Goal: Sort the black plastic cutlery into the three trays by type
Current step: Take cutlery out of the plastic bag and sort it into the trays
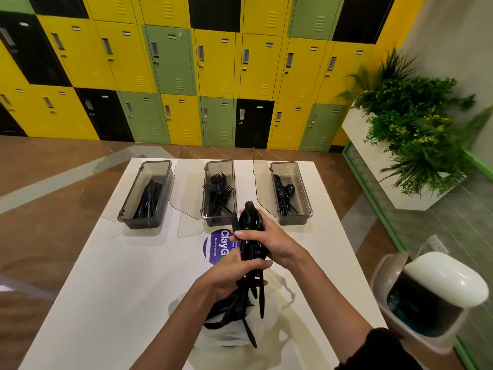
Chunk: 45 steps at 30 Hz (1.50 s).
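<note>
— How many trays are seen?
— Three, across mid-frame: knives tray point(146, 194), forks tray point(219, 192), spoons tray point(290, 192).
— And the cutlery?
— One bundle of cutlery point(249, 252) is gripped at lower centre, closed on by the left hand point(229, 276) and right hand point(269, 243).

Both forearms reach forward and meet near the middle of the view. The right hand point(269, 243) lies farther out, palm turned inward, its fingers point(246, 234) wrapped leftward around a bundle of black cutlery point(250, 222) whose ends stick up past the fingertips. The left hand point(234, 276) sits just below and nearer the body, its fingers point(256, 263) curled over the same bundle from the left, the thumb side facing up. The two hands touch or nearly touch, knuckles close together. The right forearm ends in a dark sleeve point(384, 348) near the elbow; the left forearm is bare.
</note>
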Available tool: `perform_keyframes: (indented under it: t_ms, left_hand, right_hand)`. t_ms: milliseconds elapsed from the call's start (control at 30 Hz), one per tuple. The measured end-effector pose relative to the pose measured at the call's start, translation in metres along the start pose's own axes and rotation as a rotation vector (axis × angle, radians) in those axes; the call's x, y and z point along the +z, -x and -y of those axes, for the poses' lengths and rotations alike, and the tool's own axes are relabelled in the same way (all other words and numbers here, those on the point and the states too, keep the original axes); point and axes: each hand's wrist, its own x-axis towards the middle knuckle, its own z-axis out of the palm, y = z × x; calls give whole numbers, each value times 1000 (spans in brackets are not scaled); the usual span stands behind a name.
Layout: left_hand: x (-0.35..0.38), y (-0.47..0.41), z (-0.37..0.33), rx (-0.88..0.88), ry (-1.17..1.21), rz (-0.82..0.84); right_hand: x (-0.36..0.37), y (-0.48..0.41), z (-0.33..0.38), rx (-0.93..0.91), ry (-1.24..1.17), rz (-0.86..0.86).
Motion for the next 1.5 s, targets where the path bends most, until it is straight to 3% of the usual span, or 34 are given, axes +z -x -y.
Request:
perform_keyframes:
  t_ms: [133, 600, 900, 1067, 1367, 1500]
  left_hand:
    - [4, 2, 4, 79, 116, 36]
    - [-10, -10, 7, 302, 46, -141]
    - [-15, -15, 10, 342, -14, -223]
    - [-12, -16, 8, 328, 21, -207]
    - [-21, -17, 6, 291, 200, -286]
    - [-21, -19, 7, 305, 210, -299]
  right_hand:
    - [-1, -1, 3, -8, 75, 13]
    - [-15, 2, -9, -42, 196, -100]
    - [-22, -1, 1, -139, 224, -202]
    - [-18, -3, 0, -157, 336, -149]
    - [-26, -4, 7, -333, -16, -361]
    - [-24, -7, 3, -221, -108, -417]
